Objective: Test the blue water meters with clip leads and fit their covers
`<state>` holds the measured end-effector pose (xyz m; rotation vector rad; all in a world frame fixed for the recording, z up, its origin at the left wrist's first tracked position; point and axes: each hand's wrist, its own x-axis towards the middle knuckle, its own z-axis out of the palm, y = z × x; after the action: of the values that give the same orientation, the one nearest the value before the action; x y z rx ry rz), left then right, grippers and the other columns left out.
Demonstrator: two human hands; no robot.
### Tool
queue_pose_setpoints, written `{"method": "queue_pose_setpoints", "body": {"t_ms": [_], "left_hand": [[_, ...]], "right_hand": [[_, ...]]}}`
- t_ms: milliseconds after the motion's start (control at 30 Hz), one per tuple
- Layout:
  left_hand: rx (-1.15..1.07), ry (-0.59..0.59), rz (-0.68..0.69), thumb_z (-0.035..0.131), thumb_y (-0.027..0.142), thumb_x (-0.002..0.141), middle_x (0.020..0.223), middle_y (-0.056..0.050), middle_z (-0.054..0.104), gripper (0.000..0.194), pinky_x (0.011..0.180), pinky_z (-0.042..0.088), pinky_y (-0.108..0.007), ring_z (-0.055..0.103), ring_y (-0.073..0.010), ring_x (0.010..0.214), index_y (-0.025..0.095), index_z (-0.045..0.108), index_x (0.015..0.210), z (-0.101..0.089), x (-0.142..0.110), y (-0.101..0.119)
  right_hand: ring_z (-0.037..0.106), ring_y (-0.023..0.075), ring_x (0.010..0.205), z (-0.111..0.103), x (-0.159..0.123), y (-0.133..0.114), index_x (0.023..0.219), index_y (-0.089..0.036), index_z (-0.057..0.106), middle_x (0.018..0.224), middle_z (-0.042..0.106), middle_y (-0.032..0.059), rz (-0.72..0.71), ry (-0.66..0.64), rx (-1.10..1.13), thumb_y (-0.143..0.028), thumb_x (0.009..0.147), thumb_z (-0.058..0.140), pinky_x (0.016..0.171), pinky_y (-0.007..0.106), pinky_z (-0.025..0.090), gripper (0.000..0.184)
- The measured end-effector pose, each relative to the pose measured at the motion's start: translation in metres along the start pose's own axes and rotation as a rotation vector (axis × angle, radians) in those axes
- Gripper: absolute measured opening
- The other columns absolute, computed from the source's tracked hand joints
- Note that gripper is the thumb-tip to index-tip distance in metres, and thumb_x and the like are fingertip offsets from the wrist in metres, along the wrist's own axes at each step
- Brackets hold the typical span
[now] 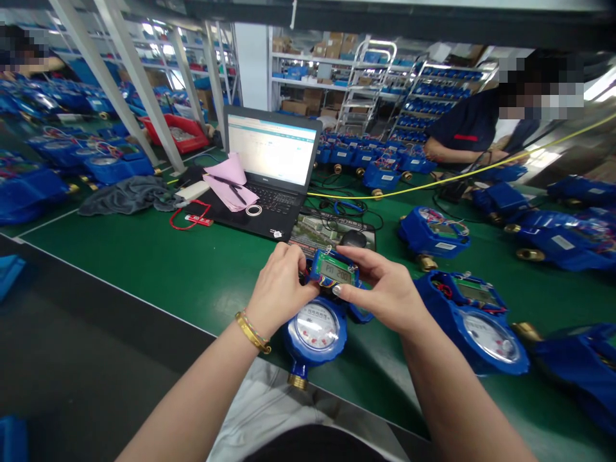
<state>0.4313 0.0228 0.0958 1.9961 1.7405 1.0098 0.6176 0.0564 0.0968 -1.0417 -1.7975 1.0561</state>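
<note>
A blue water meter (pixel 315 328) with a round white dial and a brass threaded end lies in front of me at the bench edge. Above its dial, a small display module (pixel 335 269) with a green circuit board, lit digits and coloured wires is tilted toward me. My right hand (pixel 380 285) grips the module between thumb and fingers on its right side. My left hand (pixel 283 276) is closed at the module's left side, thumb bent in; what its fingertips pinch is hidden, with red wire showing beside them.
Behind the meter stand an open laptop (pixel 269 154) with pink paper on it, and a mouse (pixel 353 239) on a printed mat. More blue meters (pixel 481 321) sit to the right. A yellow cable (pixel 414 187) crosses the bench. A grey cloth (pixel 129 196) lies left. A co-worker (pixel 476 122) sits opposite.
</note>
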Motion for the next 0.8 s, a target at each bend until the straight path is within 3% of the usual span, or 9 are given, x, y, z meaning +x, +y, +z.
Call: {"method": "queue_pose_setpoints", "body": {"t_ms": [133,200,333,500,800], "left_hand": [[-0.020,0.026,-0.012,0.071,0.010,0.070,0.083,0.000,0.047,0.030,0.070,0.043,-0.036,0.051,-0.0240,0.081,0.021,0.044,0.079,0.003,-0.001,-0.002],[-0.051,0.022,-0.004,0.071,0.009,0.070,0.092,-0.003,0.052,0.032,0.077,0.045,-0.038,0.053,-0.0257,0.089,0.019,0.049,0.091,0.003,-0.001,-0.002],[-0.147,-0.055,0.093,0.068,-0.002,0.068,0.120,-0.005,0.057,0.060,0.095,0.043,-0.035,0.054,-0.0224,0.110,0.019,0.048,0.121,0.003,0.001,-0.005],[-0.191,-0.107,0.127,0.066,-0.005,0.067,0.111,-0.007,0.063,0.048,0.091,0.046,-0.034,0.059,-0.0236,0.104,0.014,0.060,0.110,0.007,0.004,-0.009],[-0.248,-0.093,0.135,0.067,-0.006,0.067,0.108,-0.009,0.063,0.044,0.088,0.045,-0.034,0.058,-0.0238,0.101,0.012,0.062,0.107,0.007,0.004,-0.009]], "right_hand": [[0.068,0.0251,0.091,-0.007,0.007,-0.003,0.114,-0.015,0.065,0.107,0.070,0.0087,0.002,-0.061,-0.023,-0.036,0.062,0.079,0.079,0.035,0.056,0.058],[0.068,0.0247,0.088,-0.009,0.009,-0.004,0.113,-0.015,0.066,0.105,0.070,0.0082,-0.014,-0.080,-0.080,-0.037,0.063,0.078,0.076,0.035,0.055,0.056],[0.067,0.0244,0.090,-0.007,0.004,-0.008,0.116,-0.016,0.064,0.105,0.070,0.0069,-0.074,-0.068,-0.208,-0.037,0.068,0.074,0.079,0.036,0.055,0.053],[0.066,0.0235,0.091,-0.006,-0.004,-0.015,0.116,-0.014,0.065,0.103,0.070,0.0064,-0.139,-0.028,-0.410,-0.033,0.070,0.070,0.087,0.036,0.052,0.050],[0.063,0.0228,0.103,-0.008,-0.005,-0.019,0.119,-0.014,0.062,0.114,0.067,0.0063,-0.238,-0.086,-0.491,-0.028,0.072,0.066,0.092,0.035,0.051,0.049]]}}
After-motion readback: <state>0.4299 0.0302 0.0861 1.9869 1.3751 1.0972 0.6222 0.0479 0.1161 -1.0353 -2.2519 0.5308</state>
